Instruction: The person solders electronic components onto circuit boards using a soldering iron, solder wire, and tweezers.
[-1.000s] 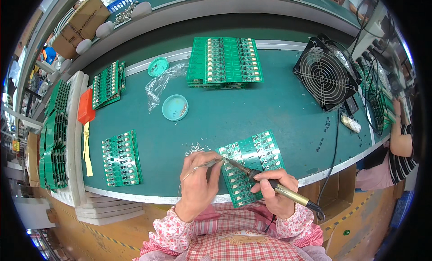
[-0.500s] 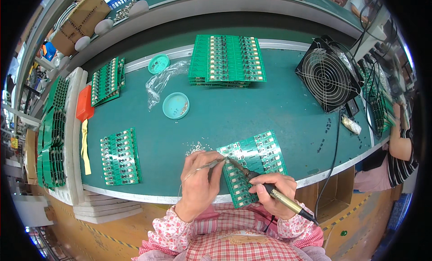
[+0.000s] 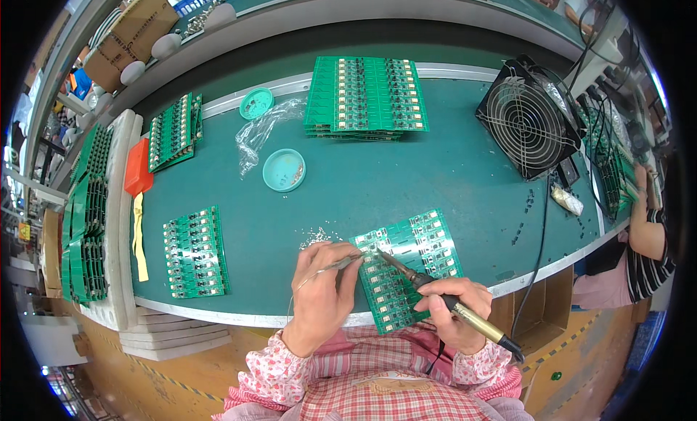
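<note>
A green circuit board with rows of small components lies tilted at the front edge of the bench. My right hand is closed round the handle of a soldering iron. The iron's tip points at the upper left part of the board; whether it touches cannot be made out. At the board's left edge, my left hand pinches a thin silvery wire, which looks like solder wire. The wire bends back over the hand, and its front end reaches the board. Beside these fingers lies a scatter of tiny pale parts.
Stacked boards stand at the back, with more boards at left. Two round turquoise dishes, the nearer holding small parts, lie near crumpled clear plastic. A black fan stands right; a cable crosses the front edge. A co-worker's arm shows far right.
My right hand and the soldering iron have shifted slightly right, moving the tip away from my left fingertips. My left hand and the board have hardly moved.
</note>
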### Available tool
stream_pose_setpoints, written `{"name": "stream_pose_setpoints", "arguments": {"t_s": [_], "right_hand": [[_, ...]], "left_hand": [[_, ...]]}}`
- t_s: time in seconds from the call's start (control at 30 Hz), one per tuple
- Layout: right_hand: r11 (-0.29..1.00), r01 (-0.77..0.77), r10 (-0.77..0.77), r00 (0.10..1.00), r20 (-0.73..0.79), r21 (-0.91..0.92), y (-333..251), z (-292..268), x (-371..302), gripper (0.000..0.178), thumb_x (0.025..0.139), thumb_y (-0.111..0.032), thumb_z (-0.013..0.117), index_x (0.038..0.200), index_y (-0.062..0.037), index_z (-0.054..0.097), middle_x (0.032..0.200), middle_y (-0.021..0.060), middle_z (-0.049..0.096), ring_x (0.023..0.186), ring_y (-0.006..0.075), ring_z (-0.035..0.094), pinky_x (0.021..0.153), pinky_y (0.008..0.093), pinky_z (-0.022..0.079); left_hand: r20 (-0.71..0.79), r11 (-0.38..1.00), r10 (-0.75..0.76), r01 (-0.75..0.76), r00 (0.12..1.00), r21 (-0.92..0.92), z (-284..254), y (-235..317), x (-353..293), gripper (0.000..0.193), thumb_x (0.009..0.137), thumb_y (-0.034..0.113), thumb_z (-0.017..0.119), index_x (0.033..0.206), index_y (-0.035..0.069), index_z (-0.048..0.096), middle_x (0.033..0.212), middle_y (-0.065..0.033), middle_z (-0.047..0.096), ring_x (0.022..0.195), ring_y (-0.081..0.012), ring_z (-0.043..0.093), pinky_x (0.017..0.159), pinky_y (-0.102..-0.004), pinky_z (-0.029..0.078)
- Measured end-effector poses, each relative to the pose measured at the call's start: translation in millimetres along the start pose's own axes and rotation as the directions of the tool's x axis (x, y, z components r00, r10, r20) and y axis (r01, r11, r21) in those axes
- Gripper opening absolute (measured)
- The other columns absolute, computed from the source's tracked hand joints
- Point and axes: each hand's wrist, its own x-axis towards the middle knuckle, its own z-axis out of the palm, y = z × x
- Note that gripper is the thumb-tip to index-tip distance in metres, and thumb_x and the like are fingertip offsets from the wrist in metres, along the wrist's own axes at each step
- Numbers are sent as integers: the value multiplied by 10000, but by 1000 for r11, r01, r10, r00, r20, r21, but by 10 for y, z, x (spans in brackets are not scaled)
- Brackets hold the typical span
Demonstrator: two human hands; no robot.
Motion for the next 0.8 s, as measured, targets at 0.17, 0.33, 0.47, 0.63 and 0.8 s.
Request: {"name": "stream_pose_setpoints", "arguments": {"t_s": [0.17, 0.33, 0.47, 0.63, 0.8], "right_hand": [[975, 80, -77, 997, 23, -210, 33, -8, -47, 301, 815, -68, 762, 1107, -46, 689, 820, 97, 712, 724, 226, 710, 680, 333, 566], [823, 137, -131, 990, 51, -551, 57, 148, -6, 495, 769, -228, 827, 1233, -137, 681, 1118, 127, 647, 1089, 275, 637, 1008, 459, 446], [784, 130, -92, 991, 94, -607, 52, 153, 9, 516, 766, -231, 831, 1246, -131, 670, 1120, 115, 651, 1103, 278, 629, 1035, 454, 423], [799, 107, -104, 994, 39, -592, 82, 58, 8, 537, 743, -192, 847, 1246, -126, 670, 1093, 121, 655, 1102, 289, 625, 1015, 458, 445], [821, 136, -185, 982, -34, -554, 140, 61, -19, 519, 728, -147, 853, 1218, -117, 684, 1050, 140, 652, 1055, 311, 636, 957, 449, 487]], "left_hand": [[0, 1000, 9, -9, 1000, 4, -2, -12, -13, 206, 801, -40, 745, 985, 29, 682, 973, -73, 699, 902, -300, 643, 879, -389, 502], [27, 999, -4, 3, 1000, 43, -28, 7, -2, 159, 841, -14, 726, 990, 15, 681, 998, -108, 703, 939, -305, 663, 851, -395, 509], [24, 994, -110, 109, 994, 7, -115, 36, -5, 143, 873, 1, 712, 1010, 24, 677, 992, -109, 699, 928, -271, 672, 836, -363, 513], [-70, 971, -237, 237, 969, -6, -178, -34, -58, 184, 833, 4, 748, 1004, 45, 694, 997, -83, 713, 952, -286, 639, 864, -371, 488], [-59, 983, -168, 172, 984, 67, -159, -71, -123, 204, 830, 2, 750, 1018, 50, 686, 995, -77, 713, 958, -289, 638, 878, -380, 474]]}}
